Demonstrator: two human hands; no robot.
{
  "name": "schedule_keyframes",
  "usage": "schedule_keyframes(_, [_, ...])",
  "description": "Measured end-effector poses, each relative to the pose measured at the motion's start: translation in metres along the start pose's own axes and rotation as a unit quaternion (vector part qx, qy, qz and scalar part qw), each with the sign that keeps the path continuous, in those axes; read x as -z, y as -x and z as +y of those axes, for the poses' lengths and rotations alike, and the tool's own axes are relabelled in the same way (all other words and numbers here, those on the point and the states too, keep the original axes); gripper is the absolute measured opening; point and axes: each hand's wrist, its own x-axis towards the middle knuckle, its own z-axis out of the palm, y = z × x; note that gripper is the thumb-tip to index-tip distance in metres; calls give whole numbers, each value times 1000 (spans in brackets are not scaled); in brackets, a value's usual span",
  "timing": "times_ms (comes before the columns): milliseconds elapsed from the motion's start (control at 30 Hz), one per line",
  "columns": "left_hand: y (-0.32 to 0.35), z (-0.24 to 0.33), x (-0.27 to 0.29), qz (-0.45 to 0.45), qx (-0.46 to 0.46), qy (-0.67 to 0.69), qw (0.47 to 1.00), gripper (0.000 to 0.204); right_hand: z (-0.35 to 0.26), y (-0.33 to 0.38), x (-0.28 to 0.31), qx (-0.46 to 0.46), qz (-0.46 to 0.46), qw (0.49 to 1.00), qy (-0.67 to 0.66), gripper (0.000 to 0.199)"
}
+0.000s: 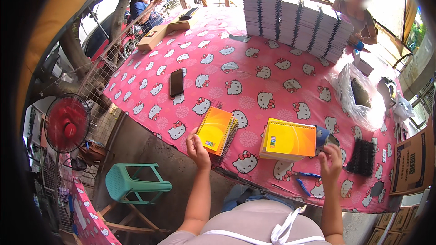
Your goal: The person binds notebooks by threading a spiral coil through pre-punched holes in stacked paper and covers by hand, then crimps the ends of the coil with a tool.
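Note:
My left hand point(198, 150) is at the lower left edge of a yellow-orange spiral notebook point(214, 128), its fingers curled against the edge. That notebook lies on top of a small pile of bound ones with dark coils. My right hand point(330, 162) is raised over the table's near right part, fingers loosely bent and apart, with nothing visible in it. Just left of it sits a thick stack of yellow-orange covers and pages point(290, 138), no coil visible on it. A bundle of black binding coils point(362, 155) lies to its right. Blue-handled pliers point(303, 187) rest near the front edge.
A pink cartoon-print cloth covers the table point(263, 81). On it are a phone point(176, 82), tall stacks of coil-bound books point(295, 26), a plastic bag point(356, 93) and a cardboard box point(154, 37). A green stool point(136, 182) and red fan point(67, 123) stand left. Two people are beyond.

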Motion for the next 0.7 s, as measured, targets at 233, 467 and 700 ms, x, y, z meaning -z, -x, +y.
schedule_keyframes(233, [-19, -21, -1, 1, 9, 65, 998, 22, -20, -59, -21, -130, -93, 957, -242, 49])
schedule_keyframes(467, [-22, -20, -4, 17, -17, -5, 1000, 20, -53, -59, -23, -166, -124, 940, -271, 35])
schedule_keyframes(700, [-27, -21, -4, 31, -38, 13, 999, 30, -51, -60, -23, -156, -127, 961, -187, 26])
